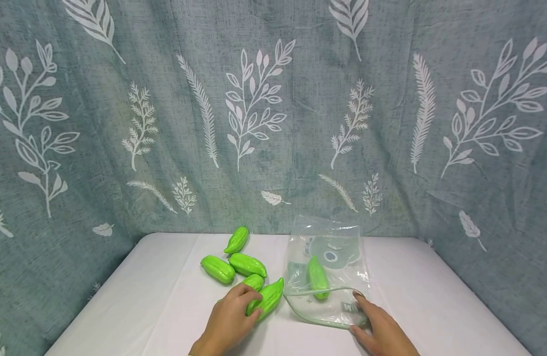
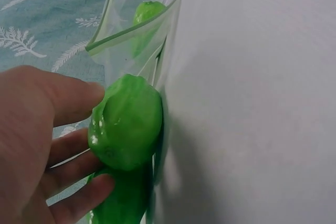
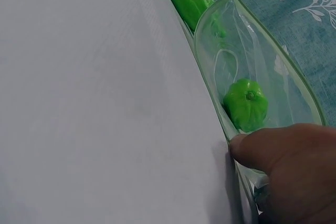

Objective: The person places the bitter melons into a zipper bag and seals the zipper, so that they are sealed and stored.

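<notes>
Near the front of the white table, my left hand [image 1: 231, 316] curls its thumb and fingers around the near end of a green bitter melon [image 1: 272, 295]. In the left wrist view, that bitter melon's [image 2: 128, 121] blunt end shows beside the thumb. A clear zip bag [image 1: 300, 309] with a pale green rim lies to the right, its mouth spread towards me. My right hand [image 1: 380, 326] grips the bag's right side at the mouth, thumb on the near rim. One bitter melon [image 1: 318, 279] lies inside the bag; its stem end [image 3: 247, 104] shows in the right wrist view.
Left of the bag lie more bitter melons: one at the back [image 1: 237, 240], one in the middle [image 1: 248, 265], one at the left [image 1: 217, 269], and another [image 1: 253, 282] partly behind my left hand. A grey-green leaf-patterned curtain [image 1: 273, 123] surrounds the white table [image 1: 166, 296].
</notes>
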Demonstrator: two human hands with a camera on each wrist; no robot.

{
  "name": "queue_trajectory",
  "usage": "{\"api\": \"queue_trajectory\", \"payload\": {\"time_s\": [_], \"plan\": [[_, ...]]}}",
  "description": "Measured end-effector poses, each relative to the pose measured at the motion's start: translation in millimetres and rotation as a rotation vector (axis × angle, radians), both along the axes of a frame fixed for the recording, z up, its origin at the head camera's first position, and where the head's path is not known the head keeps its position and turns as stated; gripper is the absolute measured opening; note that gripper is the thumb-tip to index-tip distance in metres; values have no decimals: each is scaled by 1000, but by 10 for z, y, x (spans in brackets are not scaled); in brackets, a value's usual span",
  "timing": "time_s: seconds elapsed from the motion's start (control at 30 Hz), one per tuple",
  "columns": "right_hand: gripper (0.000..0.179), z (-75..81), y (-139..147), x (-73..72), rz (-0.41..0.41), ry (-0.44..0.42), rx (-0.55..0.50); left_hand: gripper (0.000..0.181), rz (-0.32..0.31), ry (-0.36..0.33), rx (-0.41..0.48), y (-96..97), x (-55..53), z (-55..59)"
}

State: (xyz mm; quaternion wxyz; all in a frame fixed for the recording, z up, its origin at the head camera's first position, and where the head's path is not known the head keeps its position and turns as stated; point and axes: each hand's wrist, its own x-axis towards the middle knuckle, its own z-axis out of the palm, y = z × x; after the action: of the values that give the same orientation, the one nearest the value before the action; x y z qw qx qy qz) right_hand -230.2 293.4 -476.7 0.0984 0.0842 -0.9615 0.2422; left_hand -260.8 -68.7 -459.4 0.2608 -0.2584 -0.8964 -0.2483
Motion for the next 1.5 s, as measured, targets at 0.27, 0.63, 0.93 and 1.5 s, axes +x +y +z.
{"api": "queue_trajectory", "payload": {"time_s": [0.27,0.63,0.93,1.5], "plan": [[78,13,-7,-5,-6,-11,-3,30,6,83,-58,13,12,-31],[61,20,-12,6,-31,-3,-4,33,-7,99,-123,38,24,-35],[53,-6,-8,0,-12,28,6,39,-24,95,-96,62,42,-52],[55,-2,-17,7,-15,22,24,36,29,132,-36,54,25,-49]]}}
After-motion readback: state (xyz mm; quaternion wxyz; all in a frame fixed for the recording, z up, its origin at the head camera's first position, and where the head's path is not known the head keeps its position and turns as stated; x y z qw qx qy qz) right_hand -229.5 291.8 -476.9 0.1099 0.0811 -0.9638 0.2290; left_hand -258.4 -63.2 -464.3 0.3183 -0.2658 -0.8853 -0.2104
